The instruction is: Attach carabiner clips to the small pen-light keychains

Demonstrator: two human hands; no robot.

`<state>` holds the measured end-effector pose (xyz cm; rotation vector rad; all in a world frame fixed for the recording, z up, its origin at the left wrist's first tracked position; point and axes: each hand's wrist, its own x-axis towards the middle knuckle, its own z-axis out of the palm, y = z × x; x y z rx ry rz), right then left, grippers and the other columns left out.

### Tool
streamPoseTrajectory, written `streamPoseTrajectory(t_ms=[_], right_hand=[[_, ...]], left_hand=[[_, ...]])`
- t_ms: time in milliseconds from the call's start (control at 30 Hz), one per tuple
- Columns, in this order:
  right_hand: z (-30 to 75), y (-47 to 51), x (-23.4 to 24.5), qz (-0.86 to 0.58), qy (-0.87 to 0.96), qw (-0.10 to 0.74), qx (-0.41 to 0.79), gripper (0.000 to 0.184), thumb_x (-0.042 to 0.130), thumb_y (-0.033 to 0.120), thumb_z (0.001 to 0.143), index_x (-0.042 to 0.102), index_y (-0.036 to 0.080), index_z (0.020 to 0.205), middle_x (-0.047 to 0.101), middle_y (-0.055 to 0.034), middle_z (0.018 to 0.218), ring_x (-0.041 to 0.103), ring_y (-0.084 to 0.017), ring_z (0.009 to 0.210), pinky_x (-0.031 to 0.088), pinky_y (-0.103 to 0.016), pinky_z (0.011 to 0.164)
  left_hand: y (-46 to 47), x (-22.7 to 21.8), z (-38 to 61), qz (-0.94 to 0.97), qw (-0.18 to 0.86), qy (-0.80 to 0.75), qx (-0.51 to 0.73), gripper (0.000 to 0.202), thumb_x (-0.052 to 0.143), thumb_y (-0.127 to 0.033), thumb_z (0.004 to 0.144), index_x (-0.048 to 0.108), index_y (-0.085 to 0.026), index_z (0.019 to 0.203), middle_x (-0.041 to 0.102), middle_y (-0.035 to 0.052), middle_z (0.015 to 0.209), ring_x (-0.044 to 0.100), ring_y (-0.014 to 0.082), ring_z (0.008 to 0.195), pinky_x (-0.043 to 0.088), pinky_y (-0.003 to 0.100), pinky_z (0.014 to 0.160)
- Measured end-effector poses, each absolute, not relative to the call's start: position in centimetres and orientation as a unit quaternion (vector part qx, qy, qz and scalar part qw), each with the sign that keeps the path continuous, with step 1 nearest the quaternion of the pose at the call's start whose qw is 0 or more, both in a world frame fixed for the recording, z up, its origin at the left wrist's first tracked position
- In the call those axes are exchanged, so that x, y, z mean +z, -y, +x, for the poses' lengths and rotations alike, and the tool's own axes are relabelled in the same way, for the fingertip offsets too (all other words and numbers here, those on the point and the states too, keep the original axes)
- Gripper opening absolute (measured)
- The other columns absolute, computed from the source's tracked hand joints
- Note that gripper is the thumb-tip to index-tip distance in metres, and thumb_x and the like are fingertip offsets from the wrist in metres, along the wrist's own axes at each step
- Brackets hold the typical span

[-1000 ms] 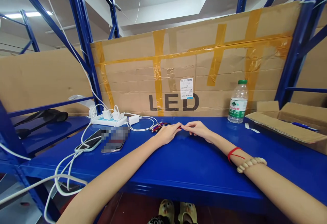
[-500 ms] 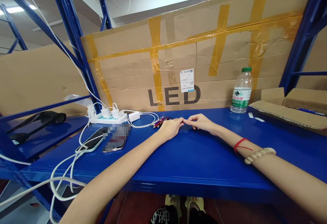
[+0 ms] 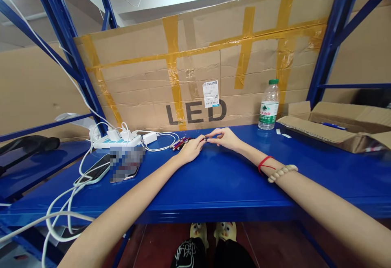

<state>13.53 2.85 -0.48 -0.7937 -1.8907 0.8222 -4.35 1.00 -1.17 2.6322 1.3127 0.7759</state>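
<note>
Both my arms reach out over a blue metal shelf (image 3: 220, 186). My left hand (image 3: 192, 150) and my right hand (image 3: 224, 137) meet fingertip to fingertip near the shelf's back, each pinching one end of a small dark pen-like item (image 3: 205, 139). Just left of my left hand lies a little heap of similar small pens (image 3: 180, 142), red and dark. My right wrist wears a red string and a bead bracelet (image 3: 282, 173).
A taped cardboard sheet marked LED (image 3: 195, 76) stands behind. A water bottle (image 3: 269, 106) and an open cardboard box (image 3: 332, 123) sit at the right. A power strip with chargers (image 3: 117, 139), white cables and two phones (image 3: 97, 170) lie at the left.
The view has shifted, so everything sits further left. My hands have lifted slightly off the shelf, and the small dark item now shows between the fingertips.
</note>
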Motion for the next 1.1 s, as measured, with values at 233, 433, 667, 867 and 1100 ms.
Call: streamPoseTrajectory(t_ms=[233, 433, 667, 867, 1100], right_hand=[[13.7, -3.7, -0.8, -0.289, 0.775, 0.443, 0.346, 0.036, 0.073, 0.041, 0.051, 0.068, 0.011, 0.068, 0.062, -0.0061, 0.075, 0.047, -0.006, 0.046, 0.04, -0.022, 0.041], [14.1, -3.6, -0.9, -0.291, 0.773, 0.414, 0.382, 0.034, 0.074, 0.038, 0.05, 0.067, 0.011, 0.069, 0.063, -0.0059, 0.077, 0.047, -0.007, 0.049, 0.04, -0.02, 0.04], [13.9, -3.2, -0.6, -0.29, 0.77, 0.42, 0.383, 0.032, 0.075, 0.038, 0.048, 0.066, 0.01, 0.061, 0.06, -0.0036, 0.07, 0.044, -0.004, 0.042, 0.037, -0.02, 0.039], [13.8, -2.6, -0.2, -0.299, 0.777, 0.417, 0.365, 0.035, 0.072, 0.041, 0.056, 0.068, 0.011, 0.074, 0.063, -0.0048, 0.07, 0.044, -0.005, 0.043, 0.037, -0.02, 0.04], [13.3, -2.4, -0.3, -0.353, 0.754, 0.451, 0.322, 0.04, 0.07, 0.044, 0.058, 0.068, 0.01, 0.079, 0.064, -0.0061, 0.069, 0.046, -0.006, 0.043, 0.037, -0.02, 0.041]], left_hand=[[-0.8, -1.1, -4.3, 0.878, 0.086, -0.387, 0.268, 0.021, 0.029, -0.03, 0.09, 0.046, -0.02, 0.082, 0.049, -0.0045, 0.062, 0.049, 0.0104, 0.059, 0.036, 0.021, 0.06], [-0.6, -1.0, -4.3, 0.878, 0.125, -0.374, 0.271, 0.024, 0.03, -0.029, 0.089, 0.048, -0.018, 0.077, 0.047, -0.0042, 0.06, 0.046, 0.01, 0.057, 0.035, 0.021, 0.06], [-0.7, -1.3, -4.5, 0.884, 0.128, -0.355, 0.276, 0.02, 0.032, -0.031, 0.088, 0.047, -0.019, 0.094, 0.048, -0.0044, 0.063, 0.048, 0.0104, 0.059, 0.037, 0.021, 0.061], [-0.5, -1.2, -4.4, 0.883, 0.104, -0.361, 0.281, 0.025, 0.03, -0.033, 0.089, 0.049, -0.018, 0.089, 0.055, -0.0006, 0.074, 0.053, 0.013, 0.071, 0.039, 0.024, 0.069], [-0.1, -1.0, -4.3, 0.857, 0.077, -0.415, 0.294, 0.03, 0.03, -0.031, 0.089, 0.038, -0.023, 0.117, 0.059, 0.0016, 0.082, 0.058, 0.0165, 0.078, 0.043, 0.027, 0.07]])
